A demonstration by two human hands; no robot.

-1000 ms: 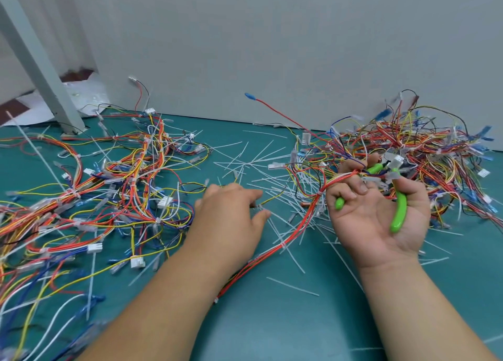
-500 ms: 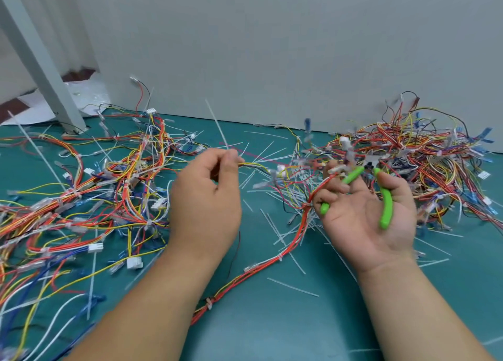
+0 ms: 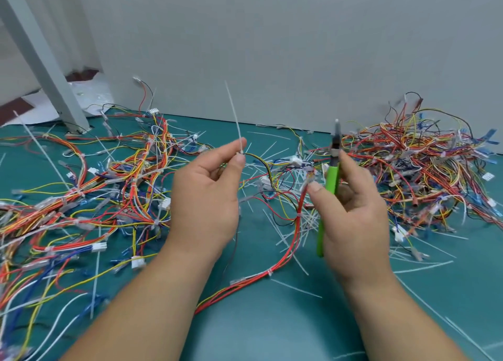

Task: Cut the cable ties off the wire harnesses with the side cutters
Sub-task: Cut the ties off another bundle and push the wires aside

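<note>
My left hand (image 3: 206, 194) is raised above the mat and pinches a wire harness (image 3: 296, 224) between thumb and forefinger, right at a white cable tie (image 3: 234, 113) whose tail sticks straight up. The harness of red, yellow and black wires runs from those fingers across to my right hand and hangs down to the mat. My right hand (image 3: 353, 213) grips the green-handled side cutters (image 3: 330, 181), tips pointing up, and also pinches the red wires of the same harness with its thumb.
A spread of wire harnesses (image 3: 89, 186) covers the green mat (image 3: 272, 320) on the left, and a dense heap (image 3: 424, 164) lies at the right by the grey wall. Cut tie tails (image 3: 296, 288) litter the middle. A grey slanted post (image 3: 43, 61) stands far left.
My left hand picked a harness off the mat and lifted it, tie tail upright. My right hand turned the cutters from lying across the palm to pointing upward.
</note>
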